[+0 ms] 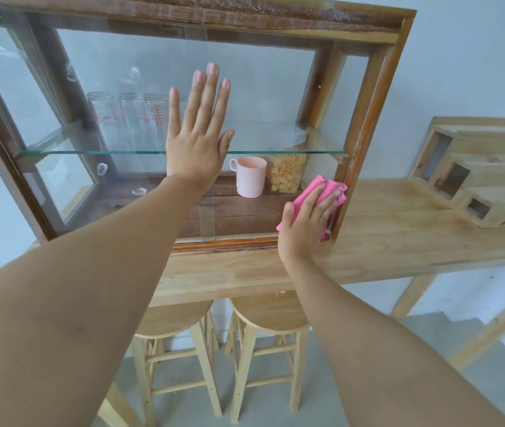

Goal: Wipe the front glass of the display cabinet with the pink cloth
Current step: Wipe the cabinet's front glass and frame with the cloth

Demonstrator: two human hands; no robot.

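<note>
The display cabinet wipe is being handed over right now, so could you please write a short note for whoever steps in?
Left hand: open, flat against the front glass near the middle, bracing.
Right hand: pressing the pink cloth on the glass at the lower right corner, beside the wooden frame.
Inside, not to be touched: pink cup and a jar on the bottom shelf, clear glasses on the glass shelf.
Done: cannot tell how much glass is already wiped.
Left: smudges show on the left side pane; the front still looks hazy higher up, so probably work up and left.
</note>
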